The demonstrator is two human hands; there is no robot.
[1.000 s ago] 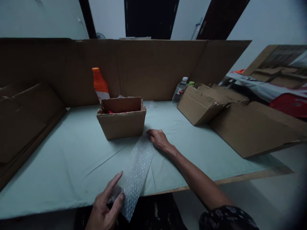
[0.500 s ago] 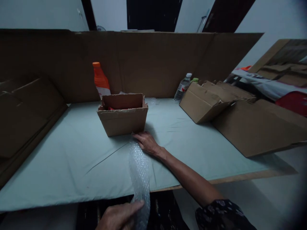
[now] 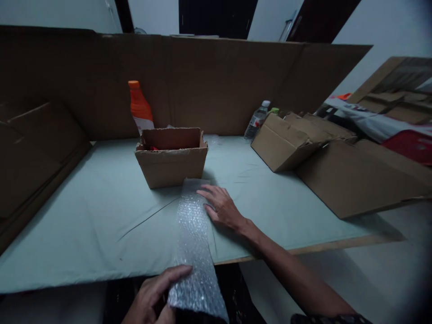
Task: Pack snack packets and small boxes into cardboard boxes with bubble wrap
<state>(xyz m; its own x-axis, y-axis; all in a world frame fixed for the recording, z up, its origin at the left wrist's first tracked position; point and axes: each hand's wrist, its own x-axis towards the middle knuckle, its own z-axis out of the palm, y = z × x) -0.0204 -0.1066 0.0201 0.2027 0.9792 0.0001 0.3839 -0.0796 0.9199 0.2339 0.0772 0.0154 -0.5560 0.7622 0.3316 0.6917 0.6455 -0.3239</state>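
Observation:
A strip of bubble wrap [image 3: 194, 238] runs from the middle of the table over its front edge, its near end hanging toward my lap. My left hand [image 3: 157, 292] grips the strip's left side near that end, thumb on top. At the far end, my right hand [image 3: 224, 209] rests with fingers apart, its fingertips touching the wrap's right edge. Just beyond the strip stands an open cardboard box [image 3: 172, 166]; a bit of something red shows inside, mostly hidden by the front wall.
An orange bottle [image 3: 140, 108] stands behind the box. At the back right are a clear plastic bottle [image 3: 257, 120] and several cardboard boxes [image 3: 290, 139]. Folded cardboard [image 3: 37, 157] lines the left side, and a tall cardboard panel [image 3: 216, 85] closes off the back.
The bubble wrap has spread flatter and wider, its far end now lying flat. My right hand has loosened from that end and shifted right. My left hand has moved slightly left with the near end.

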